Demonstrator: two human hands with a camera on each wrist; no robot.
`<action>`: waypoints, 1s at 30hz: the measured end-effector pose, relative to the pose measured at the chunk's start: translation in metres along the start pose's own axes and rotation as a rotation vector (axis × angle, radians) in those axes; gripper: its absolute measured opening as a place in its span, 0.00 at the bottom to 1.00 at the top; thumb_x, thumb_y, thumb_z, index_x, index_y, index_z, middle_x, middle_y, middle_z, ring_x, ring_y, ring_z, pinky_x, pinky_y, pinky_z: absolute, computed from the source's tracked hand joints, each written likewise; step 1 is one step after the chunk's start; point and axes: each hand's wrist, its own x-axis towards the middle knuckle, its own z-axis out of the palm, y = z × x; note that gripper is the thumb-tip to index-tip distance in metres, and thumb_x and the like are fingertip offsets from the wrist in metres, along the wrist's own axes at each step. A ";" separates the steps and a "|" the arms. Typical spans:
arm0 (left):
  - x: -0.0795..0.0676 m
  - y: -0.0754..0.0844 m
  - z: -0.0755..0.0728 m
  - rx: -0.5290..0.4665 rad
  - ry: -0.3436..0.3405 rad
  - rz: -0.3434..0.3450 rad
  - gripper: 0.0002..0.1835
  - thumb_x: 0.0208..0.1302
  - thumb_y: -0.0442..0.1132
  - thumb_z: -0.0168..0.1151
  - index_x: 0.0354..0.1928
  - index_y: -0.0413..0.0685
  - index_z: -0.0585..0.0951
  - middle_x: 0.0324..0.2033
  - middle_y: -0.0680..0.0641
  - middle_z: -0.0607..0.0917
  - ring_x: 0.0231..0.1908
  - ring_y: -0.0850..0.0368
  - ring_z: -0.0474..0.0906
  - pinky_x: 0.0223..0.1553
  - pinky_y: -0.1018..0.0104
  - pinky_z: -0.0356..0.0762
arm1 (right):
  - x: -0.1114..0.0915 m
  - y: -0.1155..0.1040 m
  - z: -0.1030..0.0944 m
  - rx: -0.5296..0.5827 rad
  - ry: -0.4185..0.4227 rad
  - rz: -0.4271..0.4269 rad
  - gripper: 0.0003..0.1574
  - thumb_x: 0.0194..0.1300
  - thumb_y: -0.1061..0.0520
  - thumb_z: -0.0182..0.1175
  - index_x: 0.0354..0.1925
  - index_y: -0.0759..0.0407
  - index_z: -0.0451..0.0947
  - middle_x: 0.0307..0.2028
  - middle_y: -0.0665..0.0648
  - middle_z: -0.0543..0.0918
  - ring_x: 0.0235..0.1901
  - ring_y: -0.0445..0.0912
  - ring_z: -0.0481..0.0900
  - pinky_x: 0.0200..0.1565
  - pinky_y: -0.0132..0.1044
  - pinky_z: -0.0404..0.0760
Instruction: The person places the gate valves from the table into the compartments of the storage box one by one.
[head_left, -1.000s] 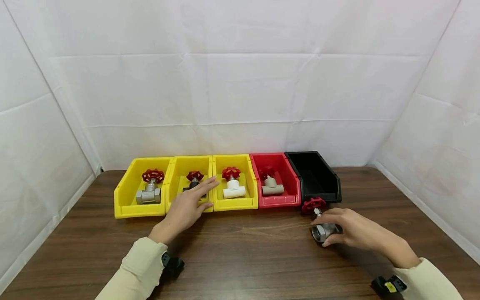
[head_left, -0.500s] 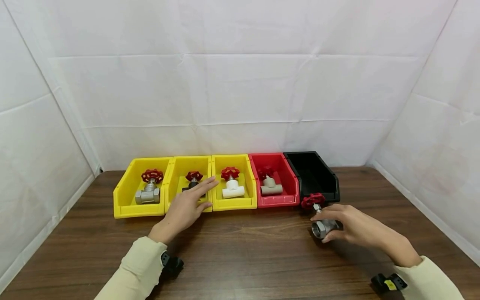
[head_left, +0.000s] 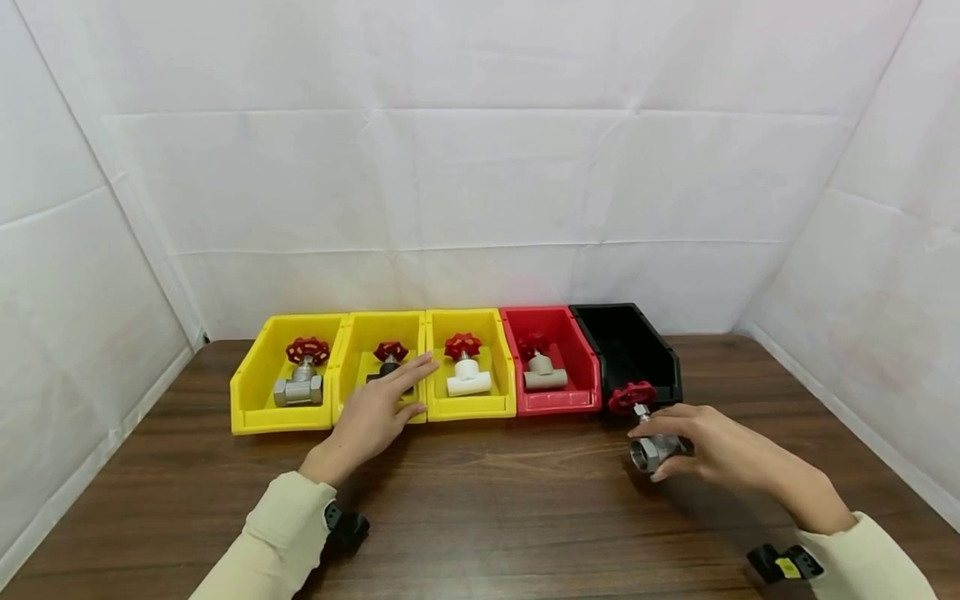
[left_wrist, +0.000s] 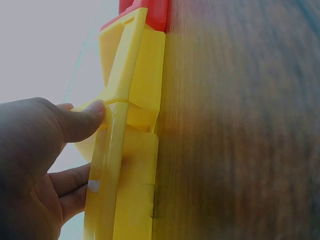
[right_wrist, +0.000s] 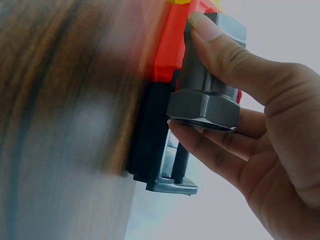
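My right hand (head_left: 716, 446) grips the body of a metal gate valve (head_left: 654, 452) with a red handwheel (head_left: 632, 397). In the head view the handwheel overlaps the front lip of the black bin (head_left: 667, 398). The right wrist view shows the thumb on one side of the valve's hex-ended body (right_wrist: 204, 107) and fingers on the other. My left hand (head_left: 371, 421) reaches over the second yellow bin (head_left: 347, 367), fingers extended, partly hiding a black-bodied valve (head_left: 390, 360). In the left wrist view its thumb touches the yellow rim (left_wrist: 116, 107).
The leftmost yellow bin (head_left: 243, 412) holds a metal valve (head_left: 300, 385). A white valve (head_left: 467, 377) lies in the third yellow bin (head_left: 472, 408), a grey-beige one (head_left: 543, 375) in the red bin (head_left: 558, 404). White sheeting (head_left: 480, 183) stands behind the wooden table (head_left: 487, 517).
My right hand has shifted the metal valve slightly away from me, its handwheel now further over the black bin's front. The left hand has stayed in place.
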 end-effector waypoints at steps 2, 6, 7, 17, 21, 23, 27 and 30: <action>0.000 0.000 0.000 -0.002 0.004 0.002 0.32 0.60 0.38 0.67 0.68 0.55 0.70 0.66 0.53 0.69 0.10 0.65 0.51 0.16 0.70 0.61 | 0.001 0.001 -0.002 -0.004 0.003 -0.002 0.29 0.56 0.40 0.66 0.55 0.46 0.79 0.49 0.42 0.79 0.46 0.40 0.78 0.42 0.39 0.80; 0.000 0.000 0.000 -0.004 0.002 0.001 0.33 0.60 0.38 0.67 0.68 0.55 0.70 0.67 0.53 0.68 0.10 0.65 0.51 0.16 0.70 0.62 | 0.002 0.004 -0.006 -0.009 0.011 0.001 0.29 0.55 0.41 0.68 0.55 0.45 0.79 0.48 0.42 0.79 0.46 0.40 0.78 0.42 0.40 0.79; 0.000 0.000 0.000 -0.003 0.001 -0.001 0.33 0.60 0.38 0.67 0.68 0.55 0.70 0.67 0.53 0.68 0.10 0.65 0.51 0.16 0.70 0.61 | 0.003 0.004 -0.006 -0.013 0.013 0.003 0.29 0.55 0.41 0.68 0.55 0.44 0.79 0.49 0.42 0.79 0.47 0.41 0.78 0.43 0.40 0.79; 0.000 0.002 -0.002 -0.005 0.005 0.007 0.32 0.60 0.37 0.67 0.67 0.53 0.70 0.66 0.52 0.69 0.10 0.65 0.51 0.16 0.70 0.60 | 0.013 0.013 -0.015 -0.026 0.041 -0.008 0.29 0.52 0.46 0.71 0.54 0.41 0.79 0.49 0.43 0.80 0.47 0.42 0.78 0.42 0.41 0.79; 0.000 0.002 -0.002 -0.003 0.006 0.006 0.32 0.60 0.37 0.67 0.67 0.53 0.70 0.66 0.52 0.69 0.10 0.65 0.50 0.16 0.70 0.60 | 0.015 0.018 -0.017 -0.039 0.048 0.009 0.32 0.48 0.50 0.74 0.54 0.40 0.79 0.49 0.41 0.80 0.48 0.42 0.77 0.44 0.42 0.79; 0.000 0.002 -0.002 -0.002 0.006 0.005 0.32 0.60 0.37 0.67 0.67 0.53 0.70 0.66 0.52 0.69 0.10 0.65 0.50 0.16 0.70 0.60 | 0.017 0.021 -0.018 -0.036 0.046 0.013 0.33 0.46 0.52 0.76 0.53 0.41 0.80 0.49 0.41 0.80 0.48 0.41 0.78 0.43 0.42 0.79; 0.000 0.001 -0.001 0.000 0.007 0.003 0.32 0.60 0.37 0.67 0.67 0.53 0.71 0.66 0.52 0.69 0.10 0.65 0.50 0.16 0.70 0.59 | 0.022 0.028 -0.020 -0.030 0.034 0.021 0.33 0.45 0.53 0.76 0.53 0.43 0.80 0.48 0.41 0.81 0.46 0.41 0.78 0.42 0.41 0.79; 0.000 0.001 0.000 0.001 0.007 0.002 0.32 0.60 0.37 0.67 0.67 0.52 0.71 0.66 0.52 0.69 0.10 0.65 0.50 0.16 0.70 0.59 | 0.025 0.033 -0.022 -0.028 0.030 0.031 0.32 0.46 0.52 0.76 0.52 0.44 0.81 0.47 0.43 0.82 0.42 0.39 0.77 0.38 0.40 0.78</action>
